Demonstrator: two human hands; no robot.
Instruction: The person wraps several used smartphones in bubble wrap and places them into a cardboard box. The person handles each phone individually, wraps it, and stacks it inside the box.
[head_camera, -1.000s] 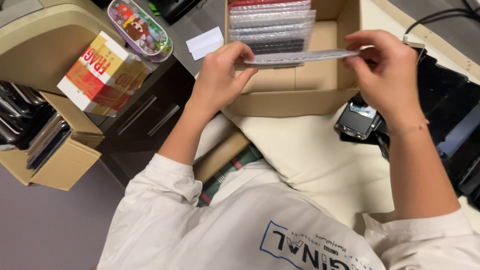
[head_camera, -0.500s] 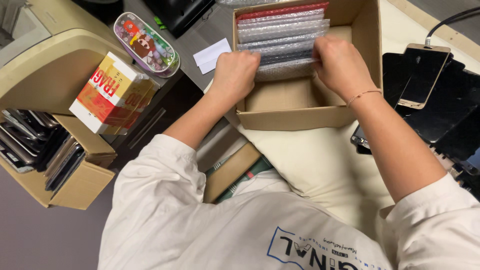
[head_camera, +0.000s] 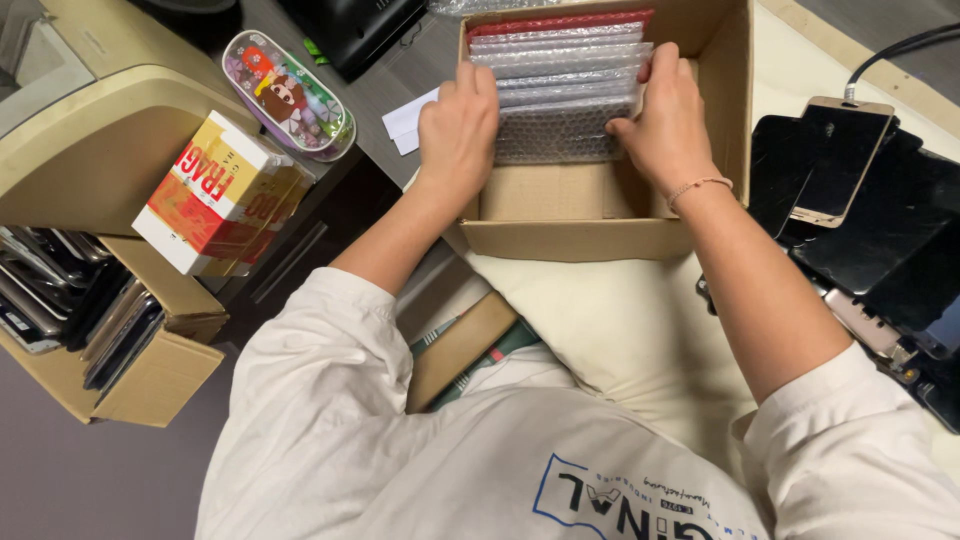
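An open cardboard box (head_camera: 560, 238) sits on a cream cushion in front of me. Inside it stands a row of flat bubble-wrapped packets (head_camera: 565, 75), one red at the far end. My left hand (head_camera: 458, 125) rests on the left end of the nearest packet (head_camera: 560, 135). My right hand (head_camera: 665, 120) holds that packet's right end, fingers curled over its top edge. The packet stands upright against the others, and the near part of the box floor is bare cardboard.
Several dark phones and screens (head_camera: 860, 190) lie to the right with a cable. At left are a roll of printed tape (head_camera: 220, 190), a patterned oval case (head_camera: 290, 95), a beige machine (head_camera: 90, 110), and a cardboard box of phones (head_camera: 70, 310).
A second ago both hands held one bubble-wrapped packet level above the box. They have lowered it into the box and now press it upright against the row.
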